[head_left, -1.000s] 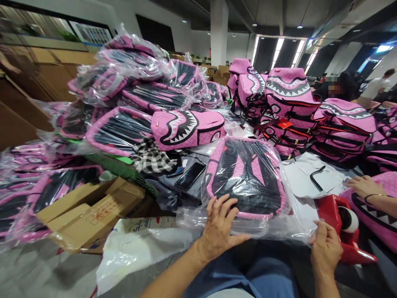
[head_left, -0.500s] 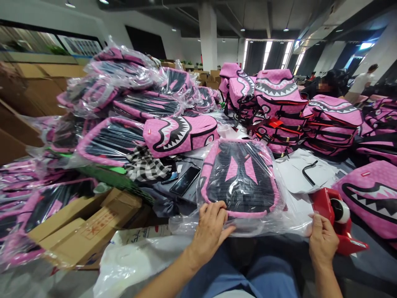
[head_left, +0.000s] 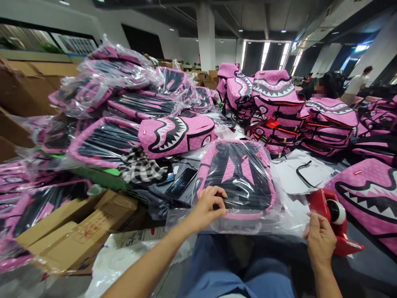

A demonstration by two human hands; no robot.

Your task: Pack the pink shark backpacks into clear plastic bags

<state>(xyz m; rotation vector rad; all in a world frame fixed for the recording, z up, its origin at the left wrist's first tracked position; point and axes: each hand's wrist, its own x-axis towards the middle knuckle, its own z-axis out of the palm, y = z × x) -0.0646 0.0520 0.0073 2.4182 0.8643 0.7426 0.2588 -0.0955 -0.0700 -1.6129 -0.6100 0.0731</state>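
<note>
A pink and black backpack [head_left: 238, 180] lies with its ribbed black back panel up, inside a clear plastic bag [head_left: 279, 223] in front of me. My left hand [head_left: 208, 209] is over the backpack's near left edge, fingers bent and thumb apart from them, with nothing visibly held. At the bag's near right corner, my right hand [head_left: 321, 236] pinches the plastic between thumb and fingers. Just beyond that hand stands a red tape dispenser [head_left: 321, 205] with a roll of tape in it.
Bagged backpacks [head_left: 114, 78] pile up on the left. Unbagged pink backpacks [head_left: 276, 99] are stacked at the back right. A phone [head_left: 181, 183], a checkered cloth [head_left: 144, 167] and white sheets [head_left: 288, 169] lie on the table. Cardboard [head_left: 83, 231] is at lower left; a person [head_left: 356, 87] is far right.
My left hand has lifted slightly and its fingers have curled, where before they lay along the backpack's near edge. My right hand keeps its pinch on the plastic. The view has shifted slightly.
</note>
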